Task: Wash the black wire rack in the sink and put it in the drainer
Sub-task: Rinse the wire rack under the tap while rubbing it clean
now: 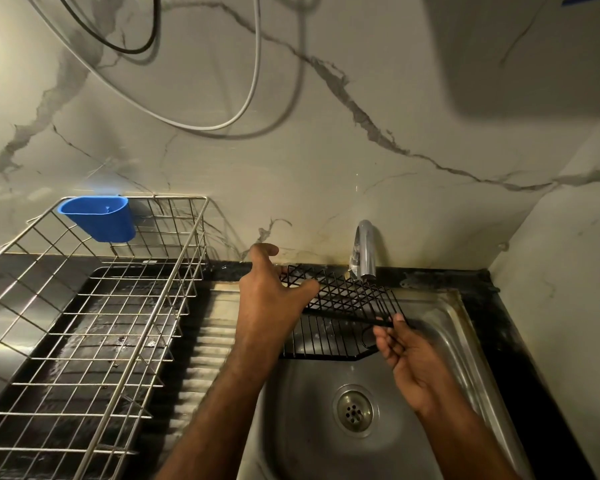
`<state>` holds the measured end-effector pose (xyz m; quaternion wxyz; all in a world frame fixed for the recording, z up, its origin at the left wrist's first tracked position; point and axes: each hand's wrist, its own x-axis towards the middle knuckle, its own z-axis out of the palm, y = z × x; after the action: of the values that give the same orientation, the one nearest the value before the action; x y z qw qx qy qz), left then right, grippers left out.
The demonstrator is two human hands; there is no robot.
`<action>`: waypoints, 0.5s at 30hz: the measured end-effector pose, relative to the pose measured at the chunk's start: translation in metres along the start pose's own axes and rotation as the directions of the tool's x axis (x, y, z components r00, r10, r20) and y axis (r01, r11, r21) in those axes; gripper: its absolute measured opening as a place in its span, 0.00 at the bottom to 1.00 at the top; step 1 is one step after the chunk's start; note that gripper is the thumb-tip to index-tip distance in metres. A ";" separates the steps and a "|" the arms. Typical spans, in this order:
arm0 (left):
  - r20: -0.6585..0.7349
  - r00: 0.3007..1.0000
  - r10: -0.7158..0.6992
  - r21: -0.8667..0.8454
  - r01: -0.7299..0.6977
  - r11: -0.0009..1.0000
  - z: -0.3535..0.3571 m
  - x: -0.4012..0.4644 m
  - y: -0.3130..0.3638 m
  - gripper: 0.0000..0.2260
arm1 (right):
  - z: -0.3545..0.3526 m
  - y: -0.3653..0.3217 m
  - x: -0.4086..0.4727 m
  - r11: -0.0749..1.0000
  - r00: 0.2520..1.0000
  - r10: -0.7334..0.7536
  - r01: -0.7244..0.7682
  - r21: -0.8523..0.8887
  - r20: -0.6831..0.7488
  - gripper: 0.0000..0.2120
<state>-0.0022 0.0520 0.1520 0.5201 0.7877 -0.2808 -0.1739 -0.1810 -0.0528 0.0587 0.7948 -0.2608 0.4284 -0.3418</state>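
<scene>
The black wire rack (343, 303) is held over the back of the steel sink (413, 445), just under the tap (364, 251). It has a criss-cross upper panel and a straight-barred lower panel. My left hand (274, 292) holds the rack's left edge, thumb across the mesh and fingers behind it. My right hand (406, 351) touches the rack's front right bar with curled fingertips. The silver wire drainer (94, 306) stands to the left on a black tray.
A blue plastic cup (99, 218) hangs on the drainer's back rim. The ribbed steel draining board (205, 344) lies between drainer and basin. The sink drain (354, 410) is open in the basin's middle. Cables (253, 81) hang on the marble wall above.
</scene>
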 end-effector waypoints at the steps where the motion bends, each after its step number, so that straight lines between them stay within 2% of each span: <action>1: 0.000 1.000 0.001 -0.004 -0.001 1.000 0.000 0.000 0.001 0.27 | 0.000 0.000 0.000 1.000 1.000 0.001 -0.001 0.004 0.002 0.07; 15: -0.004 1.000 0.027 0.021 -0.027 0.999 -0.003 -0.002 0.009 0.28 | 0.001 0.001 0.005 0.998 0.999 0.045 -0.045 0.052 0.010 0.06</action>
<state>-0.0046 0.0532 0.1617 0.5148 0.7897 -0.2918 -0.1622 -0.1782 -0.0557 0.0554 0.8106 -0.2316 0.4217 -0.3339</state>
